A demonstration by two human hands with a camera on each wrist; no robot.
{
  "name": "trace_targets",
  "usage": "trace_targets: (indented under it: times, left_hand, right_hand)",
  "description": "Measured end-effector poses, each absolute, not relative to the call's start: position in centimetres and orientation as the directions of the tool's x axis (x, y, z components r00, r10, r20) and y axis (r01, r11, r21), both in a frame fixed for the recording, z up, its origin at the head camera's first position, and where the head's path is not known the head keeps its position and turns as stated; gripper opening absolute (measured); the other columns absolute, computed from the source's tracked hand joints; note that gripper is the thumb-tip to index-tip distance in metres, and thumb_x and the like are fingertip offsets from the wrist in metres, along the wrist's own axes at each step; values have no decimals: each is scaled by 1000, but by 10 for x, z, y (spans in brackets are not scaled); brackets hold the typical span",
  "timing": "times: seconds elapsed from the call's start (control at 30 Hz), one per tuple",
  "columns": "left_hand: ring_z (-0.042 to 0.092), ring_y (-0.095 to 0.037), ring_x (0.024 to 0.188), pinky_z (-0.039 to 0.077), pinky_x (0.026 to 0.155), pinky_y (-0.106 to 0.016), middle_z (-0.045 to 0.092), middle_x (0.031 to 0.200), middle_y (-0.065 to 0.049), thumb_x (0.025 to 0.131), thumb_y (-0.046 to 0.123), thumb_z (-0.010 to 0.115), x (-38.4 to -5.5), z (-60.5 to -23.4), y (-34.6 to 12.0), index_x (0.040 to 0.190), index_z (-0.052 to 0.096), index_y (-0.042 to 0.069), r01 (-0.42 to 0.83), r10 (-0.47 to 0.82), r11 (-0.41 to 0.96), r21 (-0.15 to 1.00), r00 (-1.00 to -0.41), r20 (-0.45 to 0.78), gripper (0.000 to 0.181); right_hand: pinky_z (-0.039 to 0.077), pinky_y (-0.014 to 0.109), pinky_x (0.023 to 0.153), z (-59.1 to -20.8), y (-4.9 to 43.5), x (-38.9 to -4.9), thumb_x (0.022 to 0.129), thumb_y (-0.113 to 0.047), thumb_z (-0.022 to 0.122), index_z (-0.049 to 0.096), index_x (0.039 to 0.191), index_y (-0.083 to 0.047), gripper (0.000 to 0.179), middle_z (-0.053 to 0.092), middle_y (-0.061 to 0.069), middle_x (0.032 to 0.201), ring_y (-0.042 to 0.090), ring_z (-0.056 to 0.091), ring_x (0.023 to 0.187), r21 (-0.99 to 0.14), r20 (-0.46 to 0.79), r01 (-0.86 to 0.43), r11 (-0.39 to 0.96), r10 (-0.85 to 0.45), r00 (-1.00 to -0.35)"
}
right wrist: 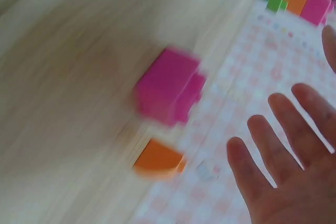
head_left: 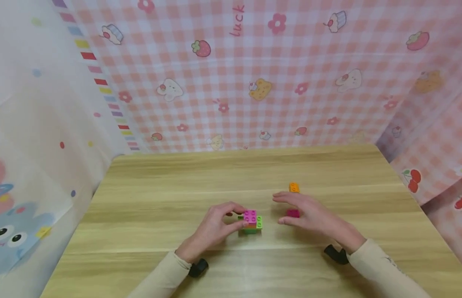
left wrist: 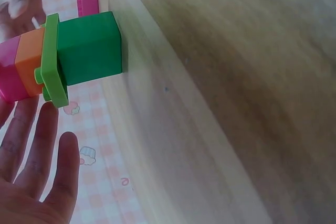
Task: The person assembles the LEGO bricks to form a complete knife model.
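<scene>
A stack of toy building bricks stands upright on the table: a dark green brick [left wrist: 89,48] at the bottom, a flat light green plate [left wrist: 52,59] that juts out, an orange brick [left wrist: 30,59], and a pink brick [head_left: 250,216] on top. My left hand [head_left: 219,221] pinches the pink brick between thumb and index finger; its other fingers [left wrist: 39,140] are spread beside the stack. To the right, my right hand [head_left: 309,211] is held over a magenta brick [right wrist: 168,85], fingers apart and holding nothing. In the head view this hand partly hides the magenta brick.
A small orange brick [head_left: 294,187] lies just beyond the right hand on the wooden table [head_left: 171,174]. Checked pink cloth [head_left: 231,74] hangs along the table's back edge. Black wrist devices [head_left: 198,268] sit at both wrists.
</scene>
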State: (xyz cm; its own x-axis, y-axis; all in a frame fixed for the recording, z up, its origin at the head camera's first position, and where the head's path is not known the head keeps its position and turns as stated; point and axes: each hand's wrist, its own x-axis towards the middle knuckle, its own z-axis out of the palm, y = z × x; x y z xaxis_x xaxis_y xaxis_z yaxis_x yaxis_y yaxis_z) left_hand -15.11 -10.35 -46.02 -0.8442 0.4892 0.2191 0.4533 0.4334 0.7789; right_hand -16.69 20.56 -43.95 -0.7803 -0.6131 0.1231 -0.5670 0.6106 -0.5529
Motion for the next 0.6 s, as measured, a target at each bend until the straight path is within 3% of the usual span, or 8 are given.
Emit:
trace_targets:
  times: [0.3,0.43,0.6]
  left_hand:
    - [69,-20,105,58,92,-42,74,114,-1,93,19,80,-150,-459,-106,118,73,9,431,463,424,797,-859,218,28]
    - [68,-19,106,58,92,-41,74,114,0,92,18,80,-149,-458,-107,118,73,9,428,463,428,796,-860,214,28]
    - [68,-18,107,58,92,-40,74,116,0,93,20,79,-149,-461,-105,119,72,9,431,476,431,793,-855,206,29]
  right_hand:
    - [40,60,112,-454,238,-174,93,-40,77,58,145,-8,64,57,13,149,39,51,138,-588,-5,-475,654,-591,-807]
    - [42,59,111,-462,244,-174,91,-38,80,58,145,-9,65,60,11,145,37,53,135,-584,-43,-445,679,-573,-818]
    - [47,56,107,-466,246,-174,92,-26,80,64,137,-7,51,66,10,136,35,59,128,-548,-31,-467,694,-575,-818]
